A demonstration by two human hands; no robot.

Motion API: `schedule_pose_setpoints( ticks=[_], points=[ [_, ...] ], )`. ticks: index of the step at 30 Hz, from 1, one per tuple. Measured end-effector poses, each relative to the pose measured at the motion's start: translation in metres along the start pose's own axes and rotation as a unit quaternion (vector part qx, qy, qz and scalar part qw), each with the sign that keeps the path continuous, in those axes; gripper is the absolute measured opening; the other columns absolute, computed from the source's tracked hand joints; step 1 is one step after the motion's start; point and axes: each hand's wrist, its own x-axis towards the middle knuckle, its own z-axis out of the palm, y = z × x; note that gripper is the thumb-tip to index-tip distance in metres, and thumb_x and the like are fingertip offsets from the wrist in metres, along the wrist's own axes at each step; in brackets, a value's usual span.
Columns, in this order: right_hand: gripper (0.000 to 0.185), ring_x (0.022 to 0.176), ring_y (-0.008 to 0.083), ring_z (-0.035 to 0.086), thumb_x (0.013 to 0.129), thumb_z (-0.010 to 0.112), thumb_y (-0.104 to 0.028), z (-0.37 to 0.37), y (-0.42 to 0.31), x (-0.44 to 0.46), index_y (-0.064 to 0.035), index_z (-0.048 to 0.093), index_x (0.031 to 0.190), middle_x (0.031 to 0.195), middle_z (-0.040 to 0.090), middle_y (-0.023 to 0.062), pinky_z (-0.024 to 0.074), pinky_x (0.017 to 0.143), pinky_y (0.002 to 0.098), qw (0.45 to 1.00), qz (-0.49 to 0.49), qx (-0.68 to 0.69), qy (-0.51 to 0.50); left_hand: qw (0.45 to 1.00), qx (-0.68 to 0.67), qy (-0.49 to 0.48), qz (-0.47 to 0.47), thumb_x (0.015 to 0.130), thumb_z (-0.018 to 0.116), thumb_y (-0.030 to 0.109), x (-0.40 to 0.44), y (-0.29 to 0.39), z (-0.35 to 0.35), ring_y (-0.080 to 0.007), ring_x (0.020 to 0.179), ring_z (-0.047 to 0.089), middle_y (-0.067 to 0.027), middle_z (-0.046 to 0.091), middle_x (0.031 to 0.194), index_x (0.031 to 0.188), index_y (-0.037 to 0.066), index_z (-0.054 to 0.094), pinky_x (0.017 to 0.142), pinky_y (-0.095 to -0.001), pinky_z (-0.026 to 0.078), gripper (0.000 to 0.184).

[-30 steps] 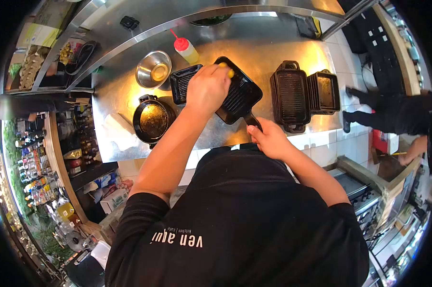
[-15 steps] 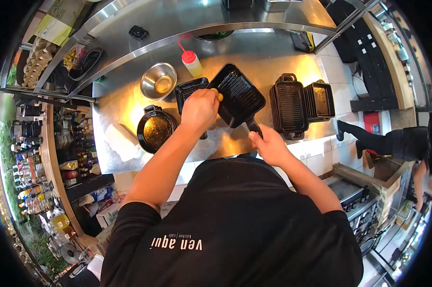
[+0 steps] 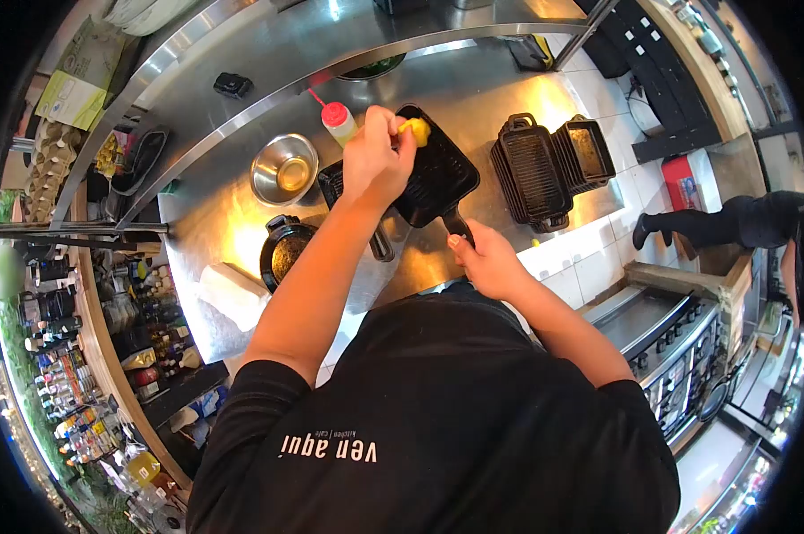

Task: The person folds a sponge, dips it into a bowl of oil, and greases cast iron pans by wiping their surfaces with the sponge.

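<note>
My right hand [image 3: 489, 258] is wrapped round the handle of a black square grill pan [image 3: 451, 173], tilted above the steel table. My left hand [image 3: 377, 160] pinches a small yellow wad [image 3: 417, 131], a sponge or cloth, I cannot tell which, at the pan's far left edge. Partly hidden beneath my left forearm is a second black ridged pan [image 3: 330, 184], its handle [image 3: 381, 245] pointing toward me. A squeeze bottle with a red cap [image 3: 335, 115] stands just beyond my left hand.
Stacked black cast-iron pans [image 3: 531, 173] stand on the right of the steel table [image 3: 233, 218]. On the left are a steel bowl [image 3: 283, 169], a round black pan [image 3: 286, 249] and a white cloth [image 3: 233, 294]. A steel shelf [image 3: 286, 62] crosses above the far side. Another person's leg [image 3: 695, 218] shows at right.
My left hand has moved away from me with the yellow wad, which now shows more. My view has shifted, so the table's things appear displaced. My right hand keeps its hold on the pan.
</note>
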Motion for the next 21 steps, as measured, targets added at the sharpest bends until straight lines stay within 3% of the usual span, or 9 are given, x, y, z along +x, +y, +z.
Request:
schedule_pose_setpoints(
  ticks=[4, 5, 7, 9, 11, 12, 13, 17, 21],
  points=[
    [0.027, 0.076, 0.0265, 0.07, 0.11, 0.058, -0.026, 0.004, 0.006, 0.003, -0.0002, 0.063, 0.117, 0.081, 0.068, 0.0115, 0.054, 0.072, 0.0431, 0.998, -0.016, 0.04, 0.037, 0.994, -0.096, -0.047, -0.015, 0.091, 0.079, 0.005, -0.005, 0.041, 0.016, -0.031, 0.067, 0.072, -0.0127, 0.069, 0.077, 0.099, 0.006, 0.05, 0.061, -0.04, 0.057, 0.029],
    [0.027, 0.076, 0.0265, 0.07, 0.11, 0.058, -0.026, 0.0, 0.007, 0.003, -0.0002, 0.063, 0.117, 0.081, 0.068, 0.0115, 0.054, 0.072, 0.0431, 0.998, -0.017, 0.042, 0.038, 0.99, -0.073, -0.119, -0.028, 0.089, 0.079, 0.006, -0.009, 0.047, 0.013, -0.0351, 0.07, 0.072, -0.0147, 0.067, 0.077, 0.099, 0.006, 0.051, 0.063, -0.0433, 0.057, 0.03],
    [0.027, 0.077, 0.0275, 0.071, 0.11, 0.059, -0.025, -0.018, 0.014, 0.004, 0.0007, 0.062, 0.118, 0.082, 0.069, 0.013, 0.0539, 0.073, 0.0443, 0.999, -0.002, 0.009, 0.051, 0.968, -0.033, -0.239, 0.062, 0.087, 0.077, 0.006, -0.025, 0.038, 0.009, -0.0405, 0.074, 0.07, -0.0165, 0.066, 0.079, 0.1, 0.006, 0.052, 0.066, -0.0488, 0.056, 0.028],
    [0.025, 0.068, 0.0224, 0.066, 0.111, 0.059, -0.025, -0.032, 0.03, 0.008, -0.0007, 0.061, 0.115, 0.079, 0.066, 0.0091, 0.0514, 0.064, 0.0398, 0.998, -0.018, 0.018, 0.055, 0.956, 0.011, -0.286, 0.061, 0.086, 0.078, 0.005, -0.037, 0.029, 0.001, -0.0402, 0.079, 0.068, -0.015, 0.063, 0.08, 0.097, 0.006, 0.051, 0.069, -0.0499, 0.054, 0.029],
    [0.021, 0.059, 0.0134, 0.056, 0.112, 0.058, -0.026, -0.044, 0.035, 0.007, -0.0048, 0.058, 0.108, 0.073, 0.057, 0.0023, 0.042, 0.054, 0.0318, 0.986, 0.045, 0.157, -0.019, 0.923, 0.079, -0.371, 0.061, 0.086, 0.076, 0.005, -0.04, 0.022, -0.007, -0.0397, 0.081, 0.069, -0.016, 0.064, 0.082, 0.098, 0.007, 0.052, 0.069, -0.0504, 0.053, 0.027],
    [0.02, 0.052, 0.0071, 0.043, 0.113, 0.057, -0.026, -0.043, 0.054, 0.015, -0.0093, 0.053, 0.102, 0.07, 0.048, -0.0025, 0.0303, 0.047, 0.0267, 0.955, 0.057, 0.282, -0.073, 0.935, 0.079, -0.333, 0.094, 0.087, 0.076, 0.006, -0.039, 0.018, -0.003, -0.0393, 0.078, 0.07, -0.0164, 0.065, 0.08, 0.099, 0.006, 0.053, 0.067, -0.0485, 0.053, 0.026],
    [0.02, 0.052, 0.0071, 0.043, 0.113, 0.057, -0.026, -0.04, 0.066, 0.02, -0.0093, 0.053, 0.102, 0.07, 0.048, -0.0025, 0.0303, 0.047, 0.0267, 0.954, 0.06, 0.285, -0.079, 0.934, 0.082, -0.336, 0.088, 0.087, 0.076, 0.006, -0.035, 0.021, -0.002, -0.0393, 0.078, 0.07, -0.0164, 0.065, 0.08, 0.099, 0.006, 0.053, 0.067, -0.0485, 0.053, 0.026],
    [0.019, 0.043, 0.0076, 0.036, 0.111, 0.059, -0.024, -0.019, 0.143, 0.051, -0.0103, 0.052, 0.101, 0.071, 0.049, -0.0006, 0.0242, 0.039, 0.028, 0.906, 0.123, 0.379, -0.145, 0.956, 0.106, -0.249, -0.114, 0.089, 0.08, 0.009, -0.031, 0.012, 0.007, -0.0349, 0.07, 0.071, -0.0161, 0.069, 0.078, 0.101, 0.007, 0.055, 0.064, -0.0426, 0.055, 0.028],
    [0.021, 0.043, 0.0076, 0.037, 0.111, 0.059, -0.027, -0.008, 0.197, 0.066, -0.0103, 0.054, 0.1, 0.069, 0.05, -0.0001, 0.0233, 0.038, 0.0277, 0.897, 0.196, 0.366, -0.153, 0.925, 0.13, -0.309, -0.18, 0.089, 0.078, 0.011, -0.075, -0.012, 0.011, -0.042, 0.077, 0.071, -0.0196, 0.07, 0.081, 0.103, 0.007, 0.057, 0.069, -0.0488, 0.055, 0.025]
  ],
)
